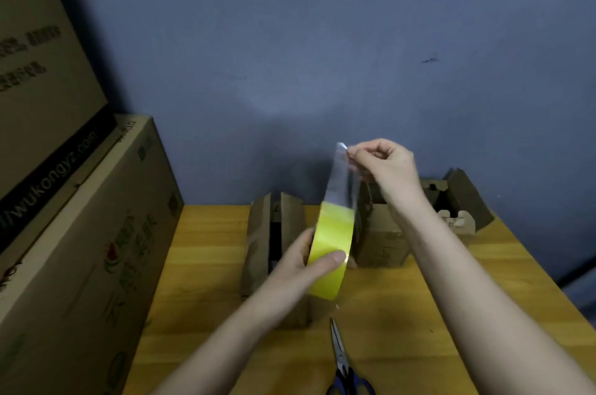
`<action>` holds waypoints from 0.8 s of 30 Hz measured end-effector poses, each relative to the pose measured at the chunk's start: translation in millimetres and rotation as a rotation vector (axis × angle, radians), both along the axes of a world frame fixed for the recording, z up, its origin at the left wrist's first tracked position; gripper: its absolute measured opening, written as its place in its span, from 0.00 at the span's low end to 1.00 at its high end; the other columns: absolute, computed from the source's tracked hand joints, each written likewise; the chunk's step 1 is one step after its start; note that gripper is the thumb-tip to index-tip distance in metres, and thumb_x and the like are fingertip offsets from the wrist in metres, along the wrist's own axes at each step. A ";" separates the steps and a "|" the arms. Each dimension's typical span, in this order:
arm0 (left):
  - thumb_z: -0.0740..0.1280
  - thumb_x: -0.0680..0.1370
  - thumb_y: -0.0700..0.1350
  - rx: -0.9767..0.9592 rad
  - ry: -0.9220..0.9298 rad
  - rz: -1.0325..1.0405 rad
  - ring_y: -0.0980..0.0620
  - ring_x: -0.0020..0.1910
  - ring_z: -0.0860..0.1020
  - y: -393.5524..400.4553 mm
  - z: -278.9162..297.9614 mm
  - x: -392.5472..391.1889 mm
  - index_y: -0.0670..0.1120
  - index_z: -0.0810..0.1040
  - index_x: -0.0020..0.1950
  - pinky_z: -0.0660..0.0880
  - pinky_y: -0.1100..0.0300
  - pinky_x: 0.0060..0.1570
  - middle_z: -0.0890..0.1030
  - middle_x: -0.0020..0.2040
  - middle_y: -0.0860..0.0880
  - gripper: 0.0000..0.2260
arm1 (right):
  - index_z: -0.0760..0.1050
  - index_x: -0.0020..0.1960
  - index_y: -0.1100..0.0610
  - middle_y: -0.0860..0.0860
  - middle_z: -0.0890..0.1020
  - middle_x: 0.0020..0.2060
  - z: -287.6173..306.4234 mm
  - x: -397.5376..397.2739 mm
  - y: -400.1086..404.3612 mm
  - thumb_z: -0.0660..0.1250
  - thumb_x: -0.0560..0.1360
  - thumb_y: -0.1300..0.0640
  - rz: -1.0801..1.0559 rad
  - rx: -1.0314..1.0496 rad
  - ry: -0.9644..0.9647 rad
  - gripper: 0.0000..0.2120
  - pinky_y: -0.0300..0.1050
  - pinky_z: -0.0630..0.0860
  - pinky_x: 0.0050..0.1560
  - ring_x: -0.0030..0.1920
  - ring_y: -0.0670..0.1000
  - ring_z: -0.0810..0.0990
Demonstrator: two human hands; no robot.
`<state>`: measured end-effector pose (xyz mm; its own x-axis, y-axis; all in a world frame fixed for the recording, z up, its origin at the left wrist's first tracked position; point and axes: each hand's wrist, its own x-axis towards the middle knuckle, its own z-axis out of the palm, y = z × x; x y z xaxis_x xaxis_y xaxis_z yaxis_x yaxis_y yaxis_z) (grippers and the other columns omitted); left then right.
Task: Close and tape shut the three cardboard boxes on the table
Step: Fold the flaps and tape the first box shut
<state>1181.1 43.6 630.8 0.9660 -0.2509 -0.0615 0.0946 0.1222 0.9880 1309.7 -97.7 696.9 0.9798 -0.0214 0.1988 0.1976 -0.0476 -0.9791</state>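
Note:
My left hand (306, 262) grips a yellow roll of tape (332, 249), held on edge above the table. My right hand (383, 165) pinches the free end of a clear tape strip (340, 178) that stretches up from the roll. Three cardboard boxes stand behind my hands. The left box (258, 243) has its top flaps upright with a gap between them. The middle box (380, 246) is partly hidden by the roll and my right wrist. The right box (461, 204) lies open with its flaps spread.
Blue-handled scissors (343, 369) lie on the wooden table (206, 281) near its front edge. Large printed cartons (84, 233) are stacked against the table's left side. A blue wall (322, 56) rises right behind the boxes.

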 end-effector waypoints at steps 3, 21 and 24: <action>0.71 0.73 0.51 0.105 -0.127 -0.011 0.49 0.51 0.82 2.3 0.0 -3.4 0.51 0.70 0.62 0.79 0.61 0.44 0.83 0.51 0.44 0.20 | 0.77 0.38 0.55 0.44 0.83 0.28 -4.6 14.5 -5.0 0.69 0.76 0.62 -0.021 0.005 0.099 0.08 0.31 0.71 0.28 0.28 0.39 0.79; 0.62 0.79 0.52 -0.083 0.251 0.278 0.46 0.27 0.78 8.9 7.1 35.5 0.38 0.74 0.54 0.75 0.59 0.33 0.79 0.32 0.40 0.16 | 0.80 0.43 0.56 0.48 0.83 0.39 31.6 -42.4 24.7 0.70 0.75 0.57 -0.253 -0.154 -0.687 0.03 0.55 0.78 0.44 0.41 0.51 0.83; 0.63 0.79 0.53 -0.072 0.338 0.312 0.47 0.27 0.79 10.3 7.4 40.7 0.39 0.76 0.54 0.76 0.58 0.33 0.80 0.32 0.41 0.17 | 0.80 0.43 0.60 0.49 0.83 0.41 53.1 -55.4 31.1 0.70 0.75 0.59 -0.191 -0.201 -0.860 0.04 0.46 0.77 0.44 0.43 0.48 0.82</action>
<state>1221.8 53.9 638.2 0.9250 0.0330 -0.3785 0.3574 0.2630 0.8962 1254.3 -66.6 750.0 0.4746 -0.0545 0.8785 0.8285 -0.3093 -0.4668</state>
